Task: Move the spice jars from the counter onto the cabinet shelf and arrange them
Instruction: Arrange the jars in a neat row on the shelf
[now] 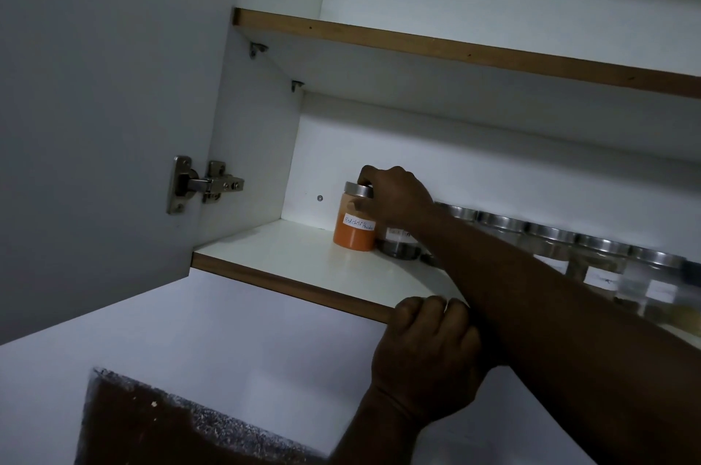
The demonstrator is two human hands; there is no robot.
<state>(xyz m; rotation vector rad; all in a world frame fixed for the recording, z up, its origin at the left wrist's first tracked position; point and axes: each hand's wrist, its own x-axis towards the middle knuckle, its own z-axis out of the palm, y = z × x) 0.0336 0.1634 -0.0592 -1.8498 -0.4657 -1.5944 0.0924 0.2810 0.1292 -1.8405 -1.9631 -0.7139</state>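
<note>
Grip status: my right hand (394, 199) holds the orange jar (354, 233) by its metal lid (358, 189), with the fingers curled closely round the lid from above. The jar stands upright on the shelf (288, 256), near the back left corner, with its base flat on the white surface. A white label (358, 223) on its front reads "Red chilli Powder".

Adjacent items: a second jar (398, 246) with darker contents stands just beside the orange jar on its right. My right forearm covers part of it, so I cannot tell whether the two jars touch. A row of jars (550, 241) with metal lids runs along the back edge of the shelf toward its right end. The jars farthest right are blurred and their labels cannot be read.

Support hand: my left hand (428, 354) grips the front edge of the same shelf, its fingers curled over the top of the edge. It sits directly below my right forearm, which crosses above it.

Surroundings: the cabinet door (95, 123) stands open at the left end of the shelf, carried on a metal hinge (205, 184). An upper shelf (417, 43) with a brown front edge runs above. A dark speckled counter (170, 434) shows at the bottom left, well below the shelf.
</note>
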